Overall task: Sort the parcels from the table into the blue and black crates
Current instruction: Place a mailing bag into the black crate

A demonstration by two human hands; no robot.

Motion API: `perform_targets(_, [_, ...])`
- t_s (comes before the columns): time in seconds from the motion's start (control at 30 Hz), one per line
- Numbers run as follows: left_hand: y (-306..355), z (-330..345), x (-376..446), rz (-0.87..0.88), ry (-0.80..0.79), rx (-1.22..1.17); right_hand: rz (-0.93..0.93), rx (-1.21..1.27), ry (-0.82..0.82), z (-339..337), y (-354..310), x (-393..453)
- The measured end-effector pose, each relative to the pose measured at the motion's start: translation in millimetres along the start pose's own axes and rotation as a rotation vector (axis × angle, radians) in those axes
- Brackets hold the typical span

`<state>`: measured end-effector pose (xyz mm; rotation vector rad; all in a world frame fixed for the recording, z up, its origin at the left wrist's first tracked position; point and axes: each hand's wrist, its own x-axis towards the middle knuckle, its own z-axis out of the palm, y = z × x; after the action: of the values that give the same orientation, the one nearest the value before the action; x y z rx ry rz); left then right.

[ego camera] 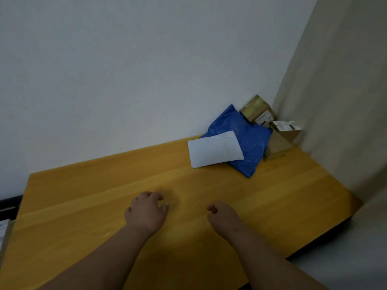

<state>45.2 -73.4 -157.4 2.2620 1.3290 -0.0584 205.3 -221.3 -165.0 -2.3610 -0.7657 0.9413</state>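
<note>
fingers [156,196] loosely curled above table [83,195]

Plain room, likely small parcel-sorting corner. Bare white wall [125,70]; beige curtain [345,91] at right; yellow wooden table [83,206]; parcels heaped far right: blue mailer [251,143], white envelope [213,149], labelled cartons [280,135].

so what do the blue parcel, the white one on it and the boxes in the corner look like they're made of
Blue parcel: apparently thin plastic mailer film, crinkled with a slight sheen. White parcel: smooth and matte, paper or plastic; cannot tell which. Corner boxes: brown cardboard, matte; the rear box looks wrapped in glossy tape.
</note>
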Motion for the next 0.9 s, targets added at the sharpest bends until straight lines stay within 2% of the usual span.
perform_targets(0.17, [36,5,41,0.030,-0.053,0.036,0.037,0.066,0.052,-30,16,44])
perform_targets(0.5, [120,44,149,-0.087,-0.083,0.117,0.036,0.089,-0.060,-98,37,180])
perform_targets(0.67, [174,73,213,-0.109,-0.089,0.010,0.042,0.126,0.072,-141,39,258])
perform_targets(0.9, [205,111,265,-0.174,-0.240,-0.040,0.174,0.302,0.070,-152,38,311])
